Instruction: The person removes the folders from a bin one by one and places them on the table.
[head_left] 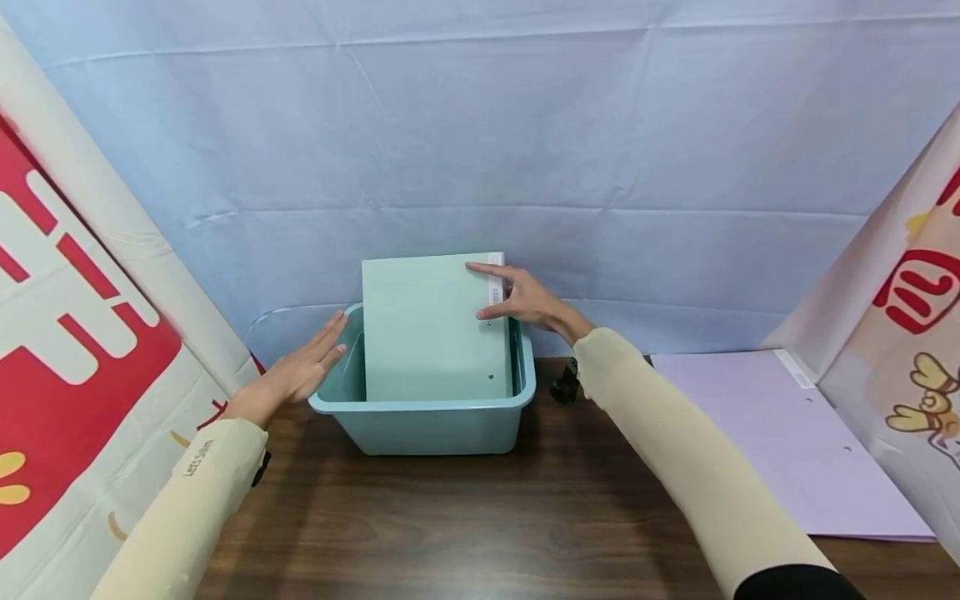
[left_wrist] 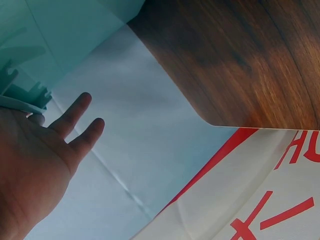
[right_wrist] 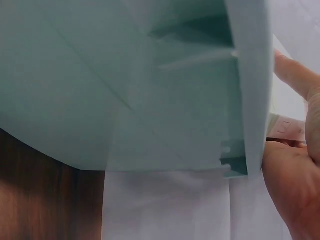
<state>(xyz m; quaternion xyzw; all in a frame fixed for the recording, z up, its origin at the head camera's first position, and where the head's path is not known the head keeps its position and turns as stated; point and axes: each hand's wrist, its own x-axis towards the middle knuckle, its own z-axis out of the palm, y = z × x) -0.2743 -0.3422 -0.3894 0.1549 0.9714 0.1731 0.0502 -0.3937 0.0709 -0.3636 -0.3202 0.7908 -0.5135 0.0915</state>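
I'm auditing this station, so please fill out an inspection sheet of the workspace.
Surface: dark wood table.
Job's things: green folder partly inside the tub, its top above the rim.
Clutter: purple folder lying at the right.
Grippers: right hand holds the green folder's right edge; left hand at the tub's left rim, fingers extended.
Cables: nothing seen.
Surroundings: blue cloth behind, printed cloths at both sides.

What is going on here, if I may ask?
A person's right hand touches a pale green folder near its upper right corner. The folder stands in a teal basin, rising above its rim. The left hand, fingers extended, is at the basin's left side. A purple folder lies flat on the wooden table, to the right.
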